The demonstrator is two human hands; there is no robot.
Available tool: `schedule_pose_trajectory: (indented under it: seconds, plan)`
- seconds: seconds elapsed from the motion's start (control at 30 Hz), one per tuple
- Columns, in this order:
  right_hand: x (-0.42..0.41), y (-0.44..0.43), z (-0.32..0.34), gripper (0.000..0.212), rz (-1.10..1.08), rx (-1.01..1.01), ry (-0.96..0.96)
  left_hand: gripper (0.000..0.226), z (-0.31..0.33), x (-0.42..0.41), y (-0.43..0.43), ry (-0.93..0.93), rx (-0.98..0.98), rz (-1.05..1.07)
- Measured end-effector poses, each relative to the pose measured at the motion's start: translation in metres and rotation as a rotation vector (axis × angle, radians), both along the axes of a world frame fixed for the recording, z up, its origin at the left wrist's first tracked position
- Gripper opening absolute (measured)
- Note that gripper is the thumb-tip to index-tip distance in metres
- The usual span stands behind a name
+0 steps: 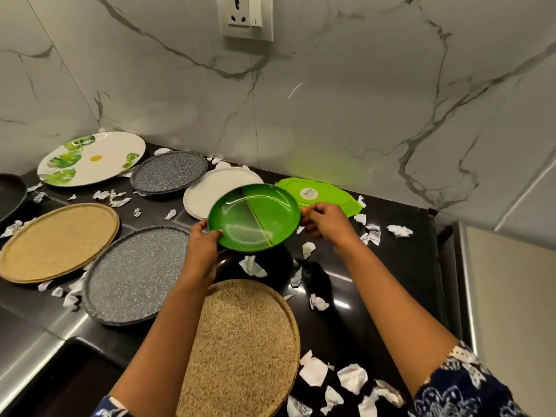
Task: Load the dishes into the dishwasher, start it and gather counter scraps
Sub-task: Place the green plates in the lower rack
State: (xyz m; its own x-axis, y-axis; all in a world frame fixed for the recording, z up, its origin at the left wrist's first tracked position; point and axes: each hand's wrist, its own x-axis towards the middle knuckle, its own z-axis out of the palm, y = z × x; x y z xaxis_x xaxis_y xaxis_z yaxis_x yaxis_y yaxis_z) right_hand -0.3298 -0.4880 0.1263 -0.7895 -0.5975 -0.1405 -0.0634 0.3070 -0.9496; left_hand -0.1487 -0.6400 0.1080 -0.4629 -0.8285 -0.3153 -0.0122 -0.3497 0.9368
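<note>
A round dark green plate point(252, 216) is lifted above the black counter point(400, 266), held by both hands. My left hand point(201, 245) grips its near-left rim and my right hand point(328, 221) pinches its right rim. Behind it a lime green plate point(319, 192) lies face down with a round sticker on it. Other plates lie flat on the counter: a white one point(210, 188), two speckled grey ones point(168, 171) point(135, 275), two tan ones point(57, 240) point(240, 347) and a leaf-patterned white one point(93, 158). Crumpled white paper scraps point(350, 377) are scattered among them.
A marble wall with a socket point(245, 16) rises behind the counter. A black pan edge point(10, 191) shows at far left. A steel rim point(33, 350) runs along the lower left. A pale panel point(508, 296) stands past the counter's right end.
</note>
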Motion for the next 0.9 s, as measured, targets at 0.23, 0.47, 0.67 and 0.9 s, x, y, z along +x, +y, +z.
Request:
schedule_pose_trajectory:
  seconds: [0.23,0.47,0.67,0.9]
  plan:
    - [-0.076,-0.036,-0.025,0.066,0.248,0.648,0.673,0.041,0.007,0.006,-0.028,0.111,0.098,0.152]
    - [-0.116,-0.053,-0.034,0.084,0.660,0.952,1.115,0.037,-0.003,0.006,-0.043,0.126,0.130,0.199]
    - [-0.098,-0.066,-0.020,0.065,0.785,1.044,1.385,0.040,-0.002,-0.002,-0.046,0.135,0.133,0.215]
    - [-0.100,-0.074,0.008,0.041,0.474,0.895,1.620,0.042,0.010,-0.007,-0.038,0.147,0.124,0.216]
